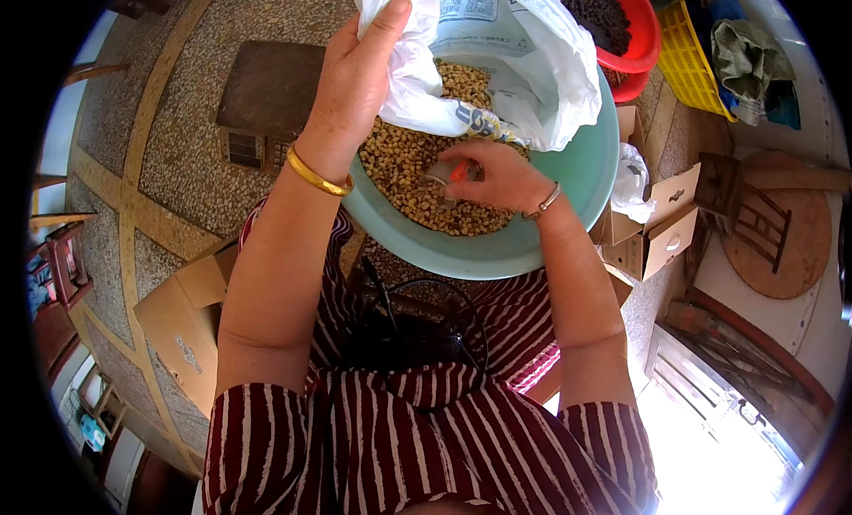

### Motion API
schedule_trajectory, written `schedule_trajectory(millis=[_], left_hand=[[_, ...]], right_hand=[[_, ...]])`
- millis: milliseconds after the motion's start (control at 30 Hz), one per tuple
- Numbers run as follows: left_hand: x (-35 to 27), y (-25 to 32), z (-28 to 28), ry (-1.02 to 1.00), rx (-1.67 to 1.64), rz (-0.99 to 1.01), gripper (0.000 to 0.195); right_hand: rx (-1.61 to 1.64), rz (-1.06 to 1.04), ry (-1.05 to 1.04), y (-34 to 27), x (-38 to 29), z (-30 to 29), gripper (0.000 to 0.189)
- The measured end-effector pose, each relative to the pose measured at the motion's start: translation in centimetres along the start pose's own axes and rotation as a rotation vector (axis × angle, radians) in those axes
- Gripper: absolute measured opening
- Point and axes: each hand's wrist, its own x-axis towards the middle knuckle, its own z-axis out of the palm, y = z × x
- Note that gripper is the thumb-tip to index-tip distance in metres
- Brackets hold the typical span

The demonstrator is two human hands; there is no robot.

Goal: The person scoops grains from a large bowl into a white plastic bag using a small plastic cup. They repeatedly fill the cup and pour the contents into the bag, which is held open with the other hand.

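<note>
A large pale green plastic basin point(579, 212) stands before me with many small tan kernels or beans point(406, 162) in it. My left hand point(363, 69) grips the gathered edge of a white plastic bag point(566, 76), which hangs open over the far part of the basin. Down among the kernels, my right hand point(496, 175) holds a small clear cup or jar point(439, 174) between thumb and fingers; something red shows at it. What the cup contains is unclear. The bag hides part of the kernels behind it.
A red basin point(642, 36) of dark pellets stands at the upper right, near a yellow plastic crate point(692, 62) with cloths. Open cardboard boxes point(672, 242) stand right of the green basin, another point(180, 322) at left. A low dark wooden stool point(266, 82) is at upper left.
</note>
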Motion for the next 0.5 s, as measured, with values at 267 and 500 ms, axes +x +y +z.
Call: schedule_trajectory(millis=[267,500], left_hand=[[0.2,-0.3,-0.9,0.035,-0.004,0.034,0.031],[-0.5,0.9,-0.5,-0.086,-0.057,0.005,0.042]], right_hand=[[0.618,0.115,-0.086,-1.0,-1.0,-2.6,0.049],[0.895,-0.037,0.38,0.0,-1.8,-4.3,0.053]])
